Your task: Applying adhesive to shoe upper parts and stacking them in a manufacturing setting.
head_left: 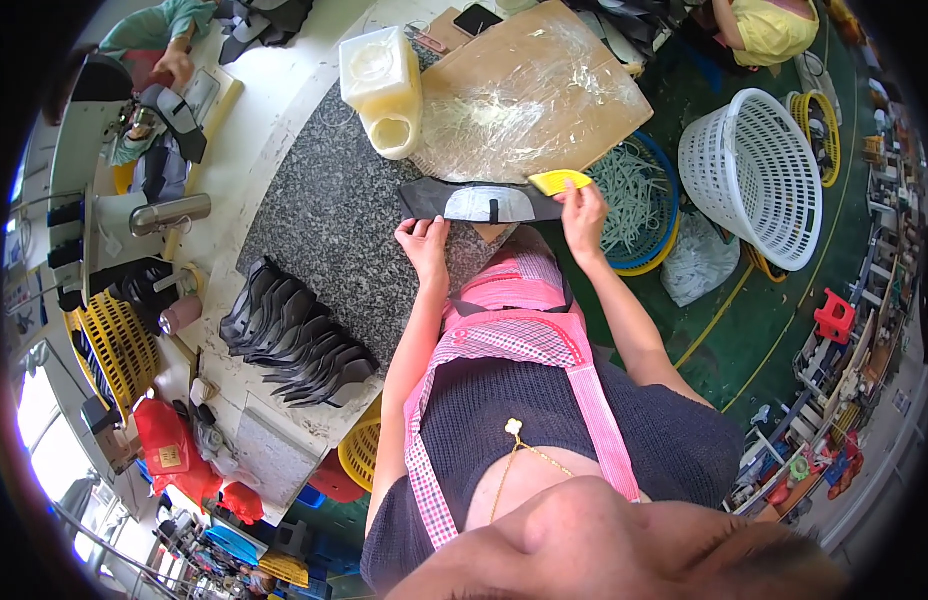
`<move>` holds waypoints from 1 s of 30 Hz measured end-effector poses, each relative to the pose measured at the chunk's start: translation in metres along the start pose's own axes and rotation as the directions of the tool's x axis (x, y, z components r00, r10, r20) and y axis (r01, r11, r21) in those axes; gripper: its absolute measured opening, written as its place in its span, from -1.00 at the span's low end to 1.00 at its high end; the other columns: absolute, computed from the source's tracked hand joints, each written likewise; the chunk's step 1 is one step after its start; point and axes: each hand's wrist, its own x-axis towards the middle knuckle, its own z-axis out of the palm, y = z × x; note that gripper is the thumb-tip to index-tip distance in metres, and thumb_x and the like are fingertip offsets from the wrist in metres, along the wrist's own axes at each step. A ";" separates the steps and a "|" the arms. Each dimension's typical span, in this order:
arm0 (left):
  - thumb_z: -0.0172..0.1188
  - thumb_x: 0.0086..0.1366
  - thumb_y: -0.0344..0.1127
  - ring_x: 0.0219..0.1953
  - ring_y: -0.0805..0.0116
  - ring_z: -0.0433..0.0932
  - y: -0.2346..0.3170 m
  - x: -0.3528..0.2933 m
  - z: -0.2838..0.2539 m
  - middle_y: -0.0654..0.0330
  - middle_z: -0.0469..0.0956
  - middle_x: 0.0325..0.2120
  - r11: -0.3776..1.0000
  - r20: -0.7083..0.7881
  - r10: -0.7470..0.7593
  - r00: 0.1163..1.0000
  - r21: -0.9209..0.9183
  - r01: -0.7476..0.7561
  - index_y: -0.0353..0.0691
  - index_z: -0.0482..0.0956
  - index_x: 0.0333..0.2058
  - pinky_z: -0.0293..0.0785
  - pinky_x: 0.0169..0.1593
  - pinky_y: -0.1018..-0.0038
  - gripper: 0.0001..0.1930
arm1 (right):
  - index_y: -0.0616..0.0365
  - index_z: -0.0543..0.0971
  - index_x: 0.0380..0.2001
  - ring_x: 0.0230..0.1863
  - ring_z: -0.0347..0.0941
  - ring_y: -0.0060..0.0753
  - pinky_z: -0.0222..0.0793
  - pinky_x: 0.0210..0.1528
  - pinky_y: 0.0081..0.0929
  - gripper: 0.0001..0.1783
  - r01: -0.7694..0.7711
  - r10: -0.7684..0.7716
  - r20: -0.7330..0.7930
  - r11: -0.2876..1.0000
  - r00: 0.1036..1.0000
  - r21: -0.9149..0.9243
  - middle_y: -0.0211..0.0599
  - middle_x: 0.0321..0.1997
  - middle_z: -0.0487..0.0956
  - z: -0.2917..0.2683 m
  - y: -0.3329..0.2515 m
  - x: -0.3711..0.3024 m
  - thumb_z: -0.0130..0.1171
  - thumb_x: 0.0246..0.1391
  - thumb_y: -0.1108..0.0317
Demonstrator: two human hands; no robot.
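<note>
The dark piece [422,200], set at 6 o'clock from the board [529,85], is pinched at its 8 o'clock edge by the left hand [422,242], apparently for steadiness. At its 2 o'clock, a yellow wedge [557,182] is gripped by the right hand [585,222].

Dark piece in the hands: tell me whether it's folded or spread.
Spread: the dark piece reaches from left hand to right hand, its pale panel showing.

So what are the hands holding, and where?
The right hand holds the yellow tool by its right end. The left hand touches the dark strip's lower-left edge; its grip is unclear.
</note>
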 end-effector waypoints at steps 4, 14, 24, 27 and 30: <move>0.15 0.12 -0.62 -0.24 0.29 0.45 0.002 0.000 -0.004 0.07 0.38 -0.28 0.999 0.038 -0.031 0.999 0.028 0.030 -0.19 0.02 -0.12 0.52 -0.09 0.43 -0.51 | 0.28 0.53 -0.40 -0.51 0.50 -0.31 0.38 -0.44 -0.44 -0.88 0.071 -0.074 -0.041 0.995 0.996 -0.073 -0.23 -0.47 0.50 -0.006 -0.010 -0.002 0.00 0.13 0.49; 0.13 0.16 -0.57 -0.35 0.38 0.48 -0.001 0.002 -0.005 0.09 0.43 -0.37 1.000 0.098 -0.009 0.995 0.024 0.007 -0.20 0.04 -0.11 0.51 -0.24 0.53 -0.54 | 0.18 0.50 -0.26 -0.30 0.48 -0.08 0.43 -0.26 -0.35 -0.70 0.460 -0.484 0.370 0.874 0.793 0.157 -0.17 -0.36 0.48 -0.008 -0.025 -0.019 0.03 -0.15 0.59; 0.15 0.14 -0.61 -0.21 0.32 0.46 0.000 0.004 -0.007 0.09 0.38 -0.27 0.997 0.082 -0.073 0.994 -0.025 0.075 -0.25 0.05 0.00 0.52 -0.05 0.39 -0.47 | 0.26 0.50 -0.44 -0.57 0.50 -0.35 0.36 -0.50 -0.44 -0.85 -0.022 0.023 -0.012 0.996 1.000 0.081 -0.23 -0.54 0.49 -0.009 -0.012 -0.003 0.01 0.15 0.42; 0.15 0.14 -0.62 -0.22 0.32 0.47 0.003 0.003 -0.007 0.10 0.37 -0.27 0.996 0.083 -0.075 0.994 -0.038 0.078 -0.26 0.05 0.00 0.52 -0.05 0.41 -0.46 | 0.28 0.50 -0.38 -0.56 0.49 -0.31 0.37 -0.49 -0.41 -0.87 0.089 -0.086 0.057 0.995 0.995 -0.050 -0.21 -0.51 0.47 -0.024 0.009 0.001 -0.01 0.15 0.45; 0.15 0.14 -0.60 -0.29 0.37 0.47 0.003 0.002 -0.005 0.10 0.42 -0.32 0.997 0.046 -0.060 0.997 -0.054 0.062 -0.23 0.07 -0.03 0.54 -0.13 0.44 -0.49 | 0.26 0.49 -0.34 -0.52 0.46 -0.20 0.36 -0.46 -0.34 -0.88 0.036 -0.032 0.025 0.990 0.999 -0.133 -0.17 -0.45 0.46 -0.035 0.003 0.016 -0.03 0.14 0.47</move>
